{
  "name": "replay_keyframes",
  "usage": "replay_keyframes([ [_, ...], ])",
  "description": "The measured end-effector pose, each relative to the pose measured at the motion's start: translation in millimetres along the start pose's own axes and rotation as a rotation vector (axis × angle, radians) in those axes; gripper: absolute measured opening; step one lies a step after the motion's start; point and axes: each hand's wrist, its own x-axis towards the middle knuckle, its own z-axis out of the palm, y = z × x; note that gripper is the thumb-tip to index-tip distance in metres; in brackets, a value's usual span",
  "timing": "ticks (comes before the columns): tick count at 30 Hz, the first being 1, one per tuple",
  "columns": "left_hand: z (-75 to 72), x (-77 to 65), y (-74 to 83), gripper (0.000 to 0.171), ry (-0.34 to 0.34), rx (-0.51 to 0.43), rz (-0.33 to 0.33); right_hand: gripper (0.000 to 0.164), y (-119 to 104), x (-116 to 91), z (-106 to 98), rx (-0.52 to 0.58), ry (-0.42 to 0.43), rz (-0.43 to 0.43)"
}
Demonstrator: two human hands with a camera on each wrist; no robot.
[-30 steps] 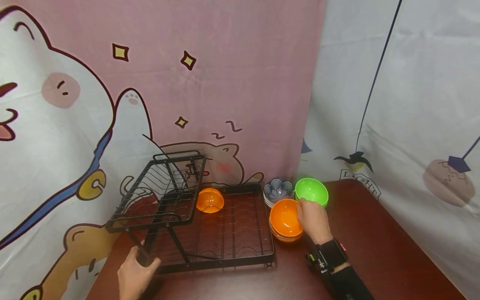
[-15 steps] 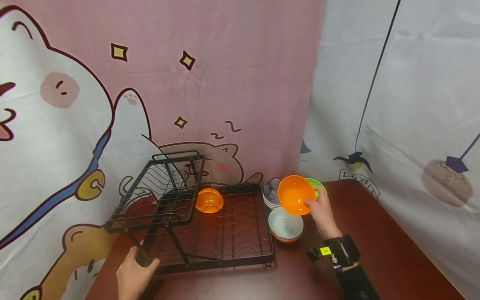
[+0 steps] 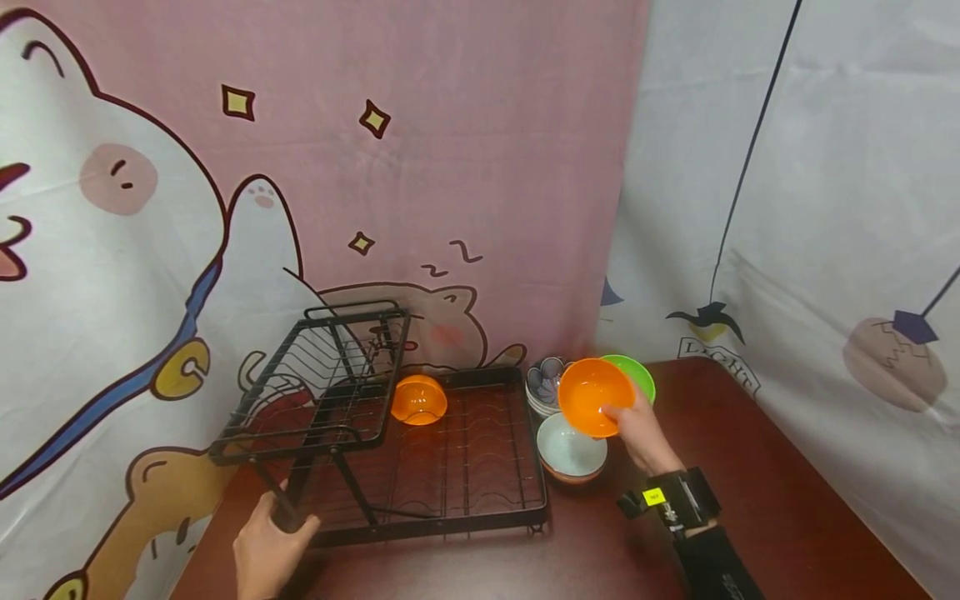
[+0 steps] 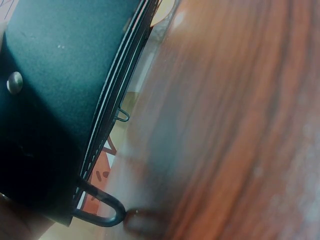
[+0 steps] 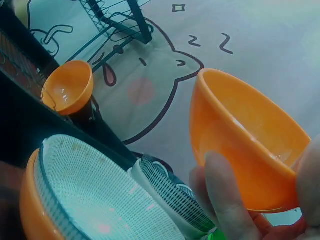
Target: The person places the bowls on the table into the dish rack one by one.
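Note:
In the head view an orange bowl (image 3: pixel 592 393) hangs tilted above the other bowls, gripped at its right side by my right hand (image 3: pixel 642 433). The right wrist view shows the thumb inside this orange bowl (image 5: pixel 240 145) and fingers under its outer wall. Below it a pale bowl (image 3: pixel 564 450) sits nested in another orange one. My left hand (image 3: pixel 272 546) grips the front left corner of the black two-tier dish rack (image 3: pixel 450 527). A second orange bowl (image 3: pixel 420 400) stands on edge in the rack's lower tier. The left wrist view shows mostly the rack's dark side panel (image 4: pixel 65 65).
Behind the held bowl are a stack of bowls with a grey flower-shaped one (image 3: pixel 542 385) on top and a green bowl (image 3: pixel 632 375). The rack's raised upper tier (image 3: pixel 322 375) overhangs its left half. A printed cloth (image 3: pixel 480 167) hangs behind the dark red table (image 3: pixel 750 500).
My right hand has lifted the top orange bowl off the front stack, uncovering the pale bowl. Over the last half second the held bowl has dipped slightly. My left hand stays on the rack.

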Motion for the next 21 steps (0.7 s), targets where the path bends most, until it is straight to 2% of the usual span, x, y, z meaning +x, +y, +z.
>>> replay_keyframes([
  [6, -0.7, 0.3, 0.8, 0.068, -0.001, -0.002, 0.005, 0.072, 1, -1, 2, -0.044, -0.007, -0.025],
  [16, -0.3, -0.2, -1.6, 0.068, 0.0, 0.001, 0.012, 0.061, -4, -3, 12, -0.122, -0.004, -0.1],
  [21, -1.4, -0.1, -0.1, 0.064, -0.006, -0.002, 0.002, 0.054, -16, 4, 26, -0.226, -0.027, -0.196],
])
